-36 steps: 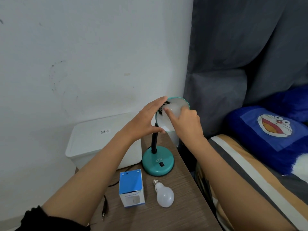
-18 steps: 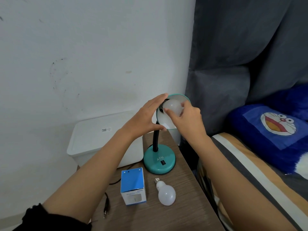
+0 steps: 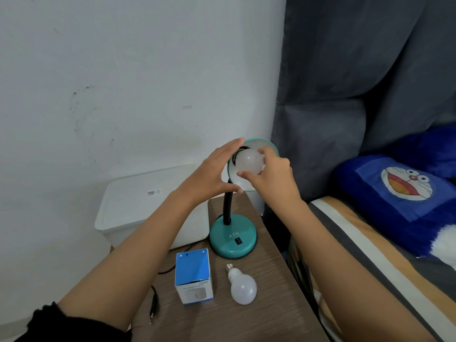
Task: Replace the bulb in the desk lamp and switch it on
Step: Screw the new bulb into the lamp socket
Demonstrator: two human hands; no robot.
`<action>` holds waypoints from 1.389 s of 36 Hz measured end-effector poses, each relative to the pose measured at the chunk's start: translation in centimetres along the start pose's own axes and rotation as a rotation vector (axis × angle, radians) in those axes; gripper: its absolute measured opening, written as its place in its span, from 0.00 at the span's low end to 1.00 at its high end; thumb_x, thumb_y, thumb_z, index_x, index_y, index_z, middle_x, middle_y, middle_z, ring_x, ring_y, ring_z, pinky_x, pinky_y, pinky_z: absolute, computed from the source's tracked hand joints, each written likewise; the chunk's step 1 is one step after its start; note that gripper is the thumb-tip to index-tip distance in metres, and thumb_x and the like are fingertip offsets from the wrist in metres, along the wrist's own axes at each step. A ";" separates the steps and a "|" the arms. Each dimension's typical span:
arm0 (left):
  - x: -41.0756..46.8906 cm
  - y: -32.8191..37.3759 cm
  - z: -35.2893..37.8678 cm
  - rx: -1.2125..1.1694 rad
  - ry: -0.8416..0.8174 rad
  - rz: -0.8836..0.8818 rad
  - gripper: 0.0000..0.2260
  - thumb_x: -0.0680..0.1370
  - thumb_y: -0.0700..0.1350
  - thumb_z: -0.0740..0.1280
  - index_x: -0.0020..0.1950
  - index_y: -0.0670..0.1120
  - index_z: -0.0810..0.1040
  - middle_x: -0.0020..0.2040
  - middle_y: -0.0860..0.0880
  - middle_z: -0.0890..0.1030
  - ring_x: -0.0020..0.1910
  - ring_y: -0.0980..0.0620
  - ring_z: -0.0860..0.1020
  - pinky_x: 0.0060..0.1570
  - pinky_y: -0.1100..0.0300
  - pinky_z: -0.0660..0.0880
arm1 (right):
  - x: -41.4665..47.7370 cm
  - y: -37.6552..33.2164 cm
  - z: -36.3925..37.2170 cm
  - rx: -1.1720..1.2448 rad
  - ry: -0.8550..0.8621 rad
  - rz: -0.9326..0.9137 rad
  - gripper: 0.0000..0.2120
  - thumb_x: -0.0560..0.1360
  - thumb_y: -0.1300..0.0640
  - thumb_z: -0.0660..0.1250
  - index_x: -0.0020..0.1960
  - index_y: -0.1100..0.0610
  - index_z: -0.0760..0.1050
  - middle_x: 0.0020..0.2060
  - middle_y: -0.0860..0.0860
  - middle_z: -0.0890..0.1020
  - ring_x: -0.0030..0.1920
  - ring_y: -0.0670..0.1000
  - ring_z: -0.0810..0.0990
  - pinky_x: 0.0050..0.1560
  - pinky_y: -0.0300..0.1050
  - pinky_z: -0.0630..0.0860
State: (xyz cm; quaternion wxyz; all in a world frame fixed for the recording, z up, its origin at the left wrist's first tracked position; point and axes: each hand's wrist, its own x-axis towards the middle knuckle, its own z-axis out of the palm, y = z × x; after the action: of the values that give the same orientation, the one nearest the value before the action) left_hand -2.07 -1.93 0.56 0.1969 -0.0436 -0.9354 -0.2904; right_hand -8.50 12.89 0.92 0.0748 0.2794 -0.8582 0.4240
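Beside bed [image 3: 357, 243], wooden table [image 3: 271, 304] bearing lamp [image 3: 233, 238]

lamp base [image 3: 233, 239]: glossy teal | lamp shade [image 3: 264, 145]: smooth white inside | fitted bulb [image 3: 249, 161]: frosted matt | spare bulb [image 3: 243, 288]: frosted, metal screw cap | box [image 3: 193, 277]: printed card | table [image 3: 259, 324]: matt wood-grain | bin [image 3: 138, 206]: smooth white plastic | pillow [image 3: 394, 193]: plush cloth

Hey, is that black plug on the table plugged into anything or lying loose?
Lying loose. The black plug rests on the wooden table, its prongs bare, with no socket around them.
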 end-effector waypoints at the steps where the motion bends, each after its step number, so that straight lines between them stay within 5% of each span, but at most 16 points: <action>1: 0.0 0.0 0.0 0.000 -0.001 -0.001 0.47 0.64 0.43 0.79 0.75 0.54 0.54 0.71 0.60 0.60 0.71 0.61 0.58 0.70 0.67 0.56 | 0.0 0.0 0.0 -0.021 0.000 0.013 0.34 0.68 0.47 0.73 0.68 0.59 0.65 0.57 0.61 0.78 0.56 0.60 0.78 0.55 0.51 0.75; 3: 0.0 0.1 0.1 -0.001 -0.001 0.003 0.47 0.64 0.43 0.79 0.75 0.54 0.55 0.72 0.60 0.60 0.72 0.60 0.58 0.70 0.68 0.56 | 0.1 0.1 0.1 -0.056 0.007 0.030 0.32 0.69 0.44 0.71 0.65 0.61 0.67 0.52 0.61 0.79 0.53 0.60 0.79 0.49 0.50 0.77; 5: 0.0 0.0 0.3 0.004 -0.005 0.005 0.47 0.64 0.43 0.79 0.75 0.55 0.54 0.72 0.60 0.60 0.71 0.62 0.58 0.67 0.75 0.54 | 0.0 0.3 0.3 -0.037 0.042 0.067 0.25 0.70 0.40 0.68 0.50 0.63 0.72 0.41 0.59 0.79 0.43 0.59 0.79 0.35 0.45 0.73; 7: 0.0 0.0 0.5 0.010 -0.003 0.009 0.46 0.65 0.43 0.78 0.75 0.55 0.54 0.71 0.62 0.59 0.70 0.65 0.57 0.65 0.80 0.51 | -0.2 0.5 0.4 0.026 0.069 0.154 0.26 0.70 0.36 0.65 0.33 0.60 0.66 0.31 0.55 0.73 0.34 0.56 0.73 0.26 0.42 0.62; 9: -0.1 -0.1 0.4 0.014 0.002 0.012 0.46 0.65 0.43 0.78 0.75 0.55 0.54 0.70 0.63 0.58 0.69 0.67 0.56 0.64 0.81 0.51 | -0.4 0.6 0.6 0.028 0.058 0.197 0.29 0.70 0.33 0.62 0.28 0.59 0.63 0.29 0.54 0.71 0.32 0.54 0.71 0.25 0.42 0.59; 13: -0.2 -0.1 0.2 0.022 -0.007 0.006 0.46 0.65 0.43 0.78 0.75 0.56 0.54 0.69 0.64 0.59 0.69 0.68 0.56 0.64 0.81 0.52 | -0.4 0.4 0.5 -0.012 -0.017 0.185 0.31 0.71 0.31 0.57 0.38 0.62 0.70 0.38 0.58 0.77 0.37 0.56 0.75 0.28 0.44 0.65; 15: -0.2 0.0 0.2 0.004 -0.011 -0.002 0.46 0.65 0.43 0.78 0.75 0.57 0.54 0.70 0.65 0.58 0.68 0.69 0.56 0.65 0.80 0.52 | -0.4 0.6 0.5 0.059 -0.062 0.111 0.30 0.71 0.35 0.62 0.52 0.62 0.72 0.49 0.59 0.78 0.46 0.57 0.77 0.39 0.48 0.74; 18: -0.2 -0.1 0.3 0.004 -0.013 0.005 0.45 0.66 0.44 0.77 0.75 0.56 0.54 0.70 0.64 0.58 0.68 0.70 0.55 0.64 0.81 0.51 | -0.7 0.6 0.5 0.062 -0.067 -0.049 0.33 0.69 0.48 0.71 0.68 0.56 0.63 0.64 0.56 0.69 0.56 0.58 0.76 0.55 0.53 0.75; 24: -0.2 -0.2 0.2 0.040 -0.020 0.013 0.46 0.66 0.44 0.78 0.76 0.54 0.53 0.70 0.64 0.58 0.68 0.69 0.54 0.62 0.83 0.48 | -0.4 0.5 0.5 -0.049 0.049 0.082 0.31 0.69 0.36 0.66 0.54 0.63 0.70 0.45 0.60 0.80 0.47 0.60 0.79 0.44 0.52 0.77; 29: -0.2 -0.3 0.3 0.045 -0.014 0.022 0.46 0.66 0.45 0.78 0.75 0.54 0.53 0.72 0.61 0.58 0.68 0.69 0.55 0.63 0.82 0.49 | -0.5 0.5 0.6 0.027 -0.021 -0.091 0.32 0.68 0.48 0.72 0.67 0.55 0.64 0.64 0.53 0.70 0.56 0.56 0.76 0.54 0.53 0.76; 32: -0.2 -0.2 0.3 0.053 -0.015 0.025 0.46 0.66 0.45 0.77 0.76 0.54 0.52 0.74 0.58 0.59 0.69 0.68 0.55 0.63 0.82 0.49 | -0.6 0.9 0.7 -0.042 0.023 -0.147 0.30 0.68 0.52 0.72 0.66 0.54 0.66 0.62 0.54 0.72 0.51 0.58 0.78 0.54 0.53 0.76; 36: -0.2 -0.3 0.4 0.057 -0.015 0.023 0.46 0.66 0.44 0.78 0.76 0.53 0.52 0.75 0.55 0.59 0.69 0.67 0.54 0.63 0.82 0.48 | -0.3 0.7 0.8 -0.038 0.082 -0.049 0.33 0.67 0.42 0.71 0.64 0.60 0.68 0.53 0.58 0.80 0.52 0.59 0.80 0.53 0.52 0.77; 41: 0.0 -0.4 0.2 0.048 -0.007 0.010 0.47 0.65 0.44 0.78 0.76 0.54 0.52 0.75 0.56 0.59 0.69 0.68 0.54 0.63 0.83 0.49 | 0.1 -0.2 0.2 -0.075 0.035 0.010 0.33 0.66 0.44 0.73 0.62 0.63 0.69 0.55 0.59 0.78 0.56 0.59 0.77 0.52 0.50 0.74; 46: 0.0 -0.2 0.3 0.050 -0.015 0.026 0.46 0.66 0.45 0.78 0.76 0.53 0.53 0.75 0.56 0.59 0.68 0.68 0.54 0.63 0.83 0.49 | -0.2 0.4 0.4 -0.090 -0.045 -0.229 0.32 0.67 0.57 0.74 0.68 0.56 0.66 0.65 0.54 0.72 0.63 0.56 0.72 0.60 0.52 0.74; 50: -0.2 -0.2 0.3 0.039 -0.004 0.020 0.45 0.66 0.45 0.77 0.76 0.53 0.53 0.75 0.56 0.59 0.69 0.68 0.55 0.64 0.82 0.49 | -0.3 0.5 0.3 -0.144 -0.004 -0.262 0.30 0.69 0.55 0.72 0.68 0.58 0.67 0.64 0.55 0.75 0.61 0.57 0.75 0.58 0.52 0.74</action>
State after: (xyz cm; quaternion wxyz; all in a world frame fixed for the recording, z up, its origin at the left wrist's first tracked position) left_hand -2.01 -1.94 0.13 0.1987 -0.0494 -0.9408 -0.2700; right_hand -8.50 13.08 0.26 0.1476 0.3839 -0.8427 0.3474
